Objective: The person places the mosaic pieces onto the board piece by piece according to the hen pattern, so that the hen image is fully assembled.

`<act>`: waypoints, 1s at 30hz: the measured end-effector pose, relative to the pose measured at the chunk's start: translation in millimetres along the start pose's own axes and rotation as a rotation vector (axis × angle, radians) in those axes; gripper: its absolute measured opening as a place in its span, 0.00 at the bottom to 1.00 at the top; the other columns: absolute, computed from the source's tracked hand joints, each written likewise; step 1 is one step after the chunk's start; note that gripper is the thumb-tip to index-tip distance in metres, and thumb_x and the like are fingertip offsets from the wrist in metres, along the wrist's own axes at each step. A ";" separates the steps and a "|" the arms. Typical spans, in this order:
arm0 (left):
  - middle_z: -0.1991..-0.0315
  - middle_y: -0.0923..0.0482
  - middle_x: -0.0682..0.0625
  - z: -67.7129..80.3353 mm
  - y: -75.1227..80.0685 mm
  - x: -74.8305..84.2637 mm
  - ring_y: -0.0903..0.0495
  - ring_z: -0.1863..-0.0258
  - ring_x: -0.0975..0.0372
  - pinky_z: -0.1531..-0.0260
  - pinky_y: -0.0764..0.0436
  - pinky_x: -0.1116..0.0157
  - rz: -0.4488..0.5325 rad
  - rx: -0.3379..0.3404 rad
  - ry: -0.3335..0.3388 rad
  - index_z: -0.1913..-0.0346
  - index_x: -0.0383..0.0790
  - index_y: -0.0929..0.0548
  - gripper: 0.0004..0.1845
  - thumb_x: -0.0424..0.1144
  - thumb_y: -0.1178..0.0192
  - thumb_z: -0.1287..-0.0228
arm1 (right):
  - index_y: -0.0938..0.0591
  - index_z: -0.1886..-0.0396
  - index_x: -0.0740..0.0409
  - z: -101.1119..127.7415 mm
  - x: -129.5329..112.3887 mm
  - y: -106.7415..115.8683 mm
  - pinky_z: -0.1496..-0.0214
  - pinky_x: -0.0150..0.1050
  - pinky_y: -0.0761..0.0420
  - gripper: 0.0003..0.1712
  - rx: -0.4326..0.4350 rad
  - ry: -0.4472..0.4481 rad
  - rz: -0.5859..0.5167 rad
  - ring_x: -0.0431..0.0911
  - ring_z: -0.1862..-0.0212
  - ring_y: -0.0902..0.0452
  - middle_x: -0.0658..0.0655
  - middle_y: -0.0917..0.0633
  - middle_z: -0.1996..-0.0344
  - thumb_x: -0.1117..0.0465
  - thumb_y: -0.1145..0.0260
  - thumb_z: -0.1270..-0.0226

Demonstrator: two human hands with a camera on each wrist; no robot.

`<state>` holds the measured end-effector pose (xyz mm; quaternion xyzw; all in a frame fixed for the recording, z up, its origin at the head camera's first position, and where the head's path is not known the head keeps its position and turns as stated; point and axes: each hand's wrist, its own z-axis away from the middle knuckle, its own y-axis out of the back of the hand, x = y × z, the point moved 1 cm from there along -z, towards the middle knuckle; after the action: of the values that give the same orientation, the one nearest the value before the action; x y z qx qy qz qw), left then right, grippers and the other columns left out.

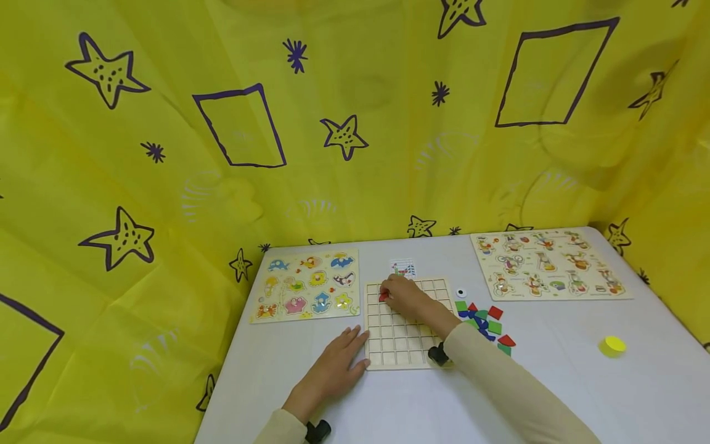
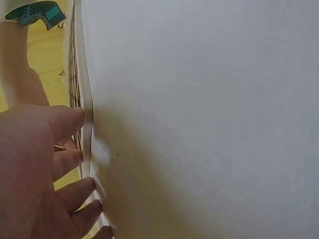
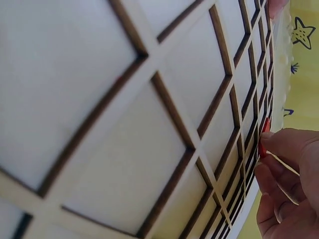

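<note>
A wooden grid board (image 1: 388,345) with square cells lies in the middle of the white table. My right hand (image 1: 403,296) reaches over its far part and pinches a small red piece (image 1: 383,297) at the upper left cells. In the right wrist view, thumb and fingertips grip this red piece (image 3: 264,139) right at the grid. My left hand (image 1: 335,361) rests with straight fingers along the board's left edge; the left wrist view shows its fingertips (image 2: 89,184) against that edge. A small printed picture card (image 1: 403,267) lies just behind the board.
Several red, green and blue pieces (image 1: 495,327) lie scattered to the right of the board, near a white round piece (image 1: 461,293). Picture puzzle boards stand left (image 1: 257,308) and far right (image 1: 482,259). A yellow round object (image 1: 612,346) sits at the right. Yellow cloth (image 1: 366,191) hangs behind.
</note>
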<state>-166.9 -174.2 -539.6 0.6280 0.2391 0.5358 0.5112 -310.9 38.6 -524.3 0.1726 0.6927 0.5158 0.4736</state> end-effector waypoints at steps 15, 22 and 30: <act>0.17 0.39 0.46 0.5 -5.2 -2.9 0.41 0.18 0.47 0.22 0.35 0.44 0.003 0.005 -0.007 0.18 0.48 0.34 0.33 0.51 0.43 0.21 | 0.14 0.57 0.60 3.1 0.3 -2.7 0.43 0.48 0.17 0.03 0.023 0.044 0.035 0.50 0.52 0.19 0.53 0.17 0.60 0.66 0.32 0.25; 0.18 0.38 0.45 1.4 -3.7 -1.6 0.40 0.18 0.46 0.22 0.35 0.43 0.002 0.019 -0.017 0.19 0.47 0.33 0.33 0.50 0.42 0.21 | 0.12 0.56 0.58 9.8 1.7 -1.1 0.44 0.46 0.16 0.04 0.036 0.029 0.008 0.48 0.52 0.21 0.53 0.19 0.57 0.65 0.31 0.25; 0.17 0.40 0.46 1.0 -3.4 -2.0 0.41 0.18 0.47 0.21 0.36 0.43 0.009 0.015 0.002 0.18 0.48 0.34 0.33 0.50 0.43 0.21 | 0.13 0.49 0.60 34.5 29.1 19.5 0.38 0.55 0.17 0.09 0.051 0.017 0.034 0.55 0.45 0.18 0.58 0.17 0.51 0.63 0.33 0.23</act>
<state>-165.7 -175.0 -543.4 0.6325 0.2405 0.5369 0.5038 -301.3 86.8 -521.8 0.1920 0.7064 0.5075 0.4544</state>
